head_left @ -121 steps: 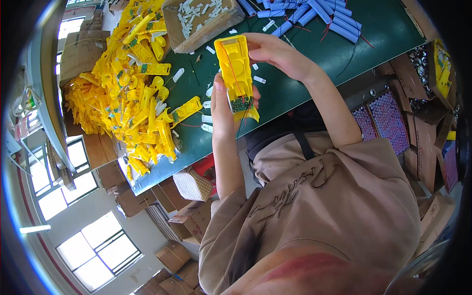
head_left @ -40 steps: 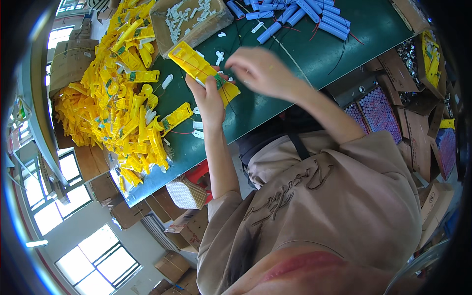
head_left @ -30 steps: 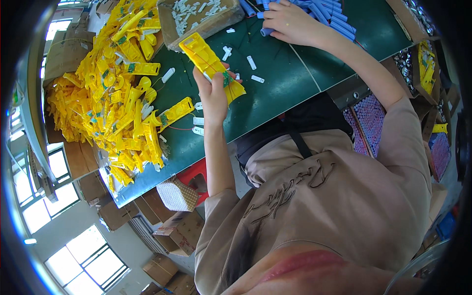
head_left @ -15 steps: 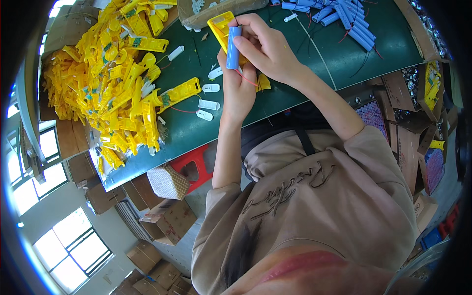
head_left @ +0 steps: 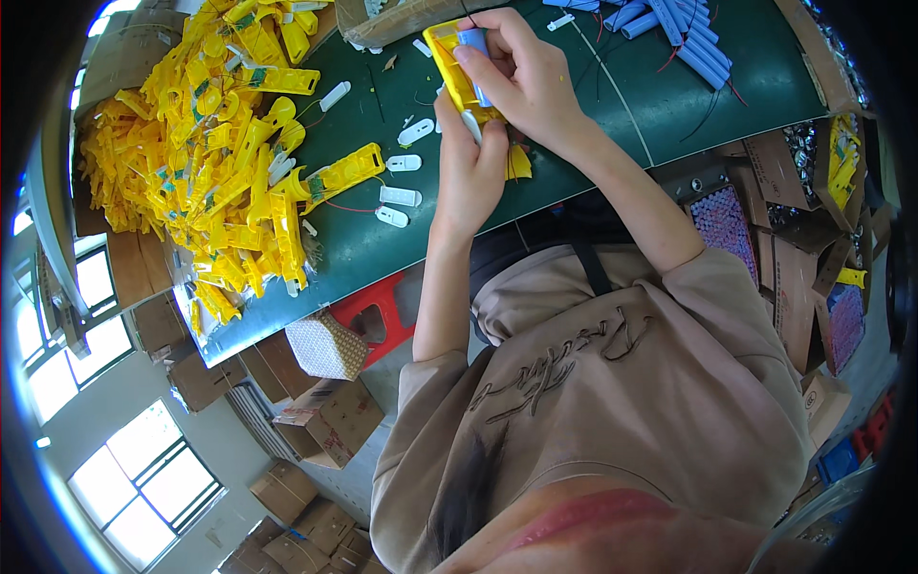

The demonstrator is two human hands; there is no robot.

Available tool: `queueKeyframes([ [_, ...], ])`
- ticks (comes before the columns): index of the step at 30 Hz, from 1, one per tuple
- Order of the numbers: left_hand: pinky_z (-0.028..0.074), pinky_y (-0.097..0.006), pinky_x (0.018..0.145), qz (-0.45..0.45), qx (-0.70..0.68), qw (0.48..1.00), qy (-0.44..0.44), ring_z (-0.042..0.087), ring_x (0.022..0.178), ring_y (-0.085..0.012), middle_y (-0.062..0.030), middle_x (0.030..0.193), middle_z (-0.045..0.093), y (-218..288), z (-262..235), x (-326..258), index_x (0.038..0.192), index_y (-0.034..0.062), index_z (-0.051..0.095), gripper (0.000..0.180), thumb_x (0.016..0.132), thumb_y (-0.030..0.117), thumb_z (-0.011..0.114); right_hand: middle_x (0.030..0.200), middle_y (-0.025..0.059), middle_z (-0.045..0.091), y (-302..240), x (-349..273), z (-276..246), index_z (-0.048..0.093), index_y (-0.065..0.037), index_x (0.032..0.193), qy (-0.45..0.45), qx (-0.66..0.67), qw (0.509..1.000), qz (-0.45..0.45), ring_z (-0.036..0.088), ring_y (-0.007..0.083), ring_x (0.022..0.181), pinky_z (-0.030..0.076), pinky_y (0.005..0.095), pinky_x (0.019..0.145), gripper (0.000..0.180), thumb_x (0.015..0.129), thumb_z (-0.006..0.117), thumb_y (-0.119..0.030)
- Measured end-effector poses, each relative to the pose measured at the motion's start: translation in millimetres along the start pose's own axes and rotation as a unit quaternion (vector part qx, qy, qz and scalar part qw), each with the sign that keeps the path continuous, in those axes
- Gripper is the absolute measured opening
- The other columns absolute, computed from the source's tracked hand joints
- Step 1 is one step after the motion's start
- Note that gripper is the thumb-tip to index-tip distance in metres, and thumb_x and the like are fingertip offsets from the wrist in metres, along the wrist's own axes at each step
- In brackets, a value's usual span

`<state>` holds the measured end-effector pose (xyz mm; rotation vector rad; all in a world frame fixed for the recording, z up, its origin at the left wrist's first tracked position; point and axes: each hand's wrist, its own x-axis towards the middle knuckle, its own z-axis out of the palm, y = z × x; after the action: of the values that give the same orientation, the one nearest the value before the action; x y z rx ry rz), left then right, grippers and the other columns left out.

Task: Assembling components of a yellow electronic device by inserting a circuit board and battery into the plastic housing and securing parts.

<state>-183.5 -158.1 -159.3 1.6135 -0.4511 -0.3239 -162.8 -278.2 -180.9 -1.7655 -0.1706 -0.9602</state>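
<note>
My left hand (head_left: pixel 470 172) is closed round the lower end of a yellow plastic casing (head_left: pixel 442 48), which tilts up and away from me above the green table. A white part shows at the casing's near end, beside my left fingers. With thumb and fingers my right hand (head_left: pixel 526 86) grips a blue cylindrical battery (head_left: pixel 475 67), lying lengthwise in or against the casing's hollow. A dark wire sticks up at the battery's far end. Several small white oval parts (head_left: pixel 400 196) lie on the table left of my hands, next to a loose yellow casing (head_left: pixel 346 175).
A large heap of yellow casings (head_left: pixel 220 163) covers the table's left side. Blue batteries with wires (head_left: pixel 703 57) are piled at the far right. A cardboard box (head_left: pixel 406 21) stands at the far edge. Below are a red stool (head_left: pixel 375 316) and open cartons (head_left: pixel 330 421).
The battery, held over the casing before, now sits lower against its hollow, tilted the other way. The casing has shifted slightly right, and the white part at its near end has come into view.
</note>
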Motion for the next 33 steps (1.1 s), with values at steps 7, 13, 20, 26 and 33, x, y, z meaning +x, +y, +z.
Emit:
queueKeyframes([
  [7,0.047,-0.027,0.075,-0.023,-0.012,0.999,-0.024,0.052,0.089,-0.0118,-0.0092,0.105,0.048,2.6,-3.6,1.5,0.127,0.0006,0.030,0.039,0.089,0.001,0.038,0.067,0.0072,0.061,-0.9,-2.3,-2.2,0.052,-0.007,0.102,-0.041,0.035,0.997,0.057,0.061,0.0174,0.056,0.045,0.0259,0.049,0.024,0.090,0.058,-0.026],
  [13,0.046,-0.027,0.078,-0.014,0.012,1.000,-0.011,0.051,0.092,-0.0119,-0.0089,0.106,0.048,3.3,-0.9,-1.1,0.128,0.0008,0.029,0.039,0.090,0.002,0.038,0.067,0.0078,0.061,-3.3,-4.2,-2.2,0.051,-0.005,0.099,-0.059,0.010,0.996,0.065,0.061,0.0178,0.056,0.046,0.0264,0.049,0.023,0.090,0.058,-0.025],
  [20,0.048,-0.029,0.078,-0.024,-0.043,0.999,-0.021,0.053,0.090,-0.0149,-0.0105,0.106,0.050,1.2,-5.1,1.3,0.128,0.0021,0.029,0.039,0.090,0.003,0.038,0.066,0.0078,0.060,-3.9,-3.5,-3.5,0.053,-0.006,0.098,-0.043,0.080,0.991,0.100,0.059,0.0179,0.054,0.044,0.0278,0.048,0.023,0.089,0.059,-0.026],
  [26,0.054,-0.034,0.069,-0.024,-0.072,0.997,-0.005,0.056,0.080,-0.0169,-0.0126,0.103,0.050,-4.3,-23.8,5.7,0.131,0.0051,0.020,0.045,0.089,0.002,0.038,0.063,0.0089,0.057,3.6,29.3,-53.8,0.055,-0.001,0.104,-0.125,-0.099,0.971,0.176,0.055,0.0172,0.051,0.043,0.0292,0.050,0.020,0.088,0.055,-0.013],
  [33,0.054,-0.035,0.069,-0.003,-0.094,0.996,-0.001,0.056,0.081,-0.0172,-0.0131,0.104,0.050,8.5,-20.6,10.5,0.131,0.0051,0.021,0.046,0.090,0.003,0.040,0.068,0.0095,0.057,71.5,13.3,-89.6,0.055,-0.010,0.110,-0.231,-0.386,0.892,-0.038,0.058,0.0167,0.058,0.045,0.0271,0.055,0.025,0.090,0.055,-0.026],
])
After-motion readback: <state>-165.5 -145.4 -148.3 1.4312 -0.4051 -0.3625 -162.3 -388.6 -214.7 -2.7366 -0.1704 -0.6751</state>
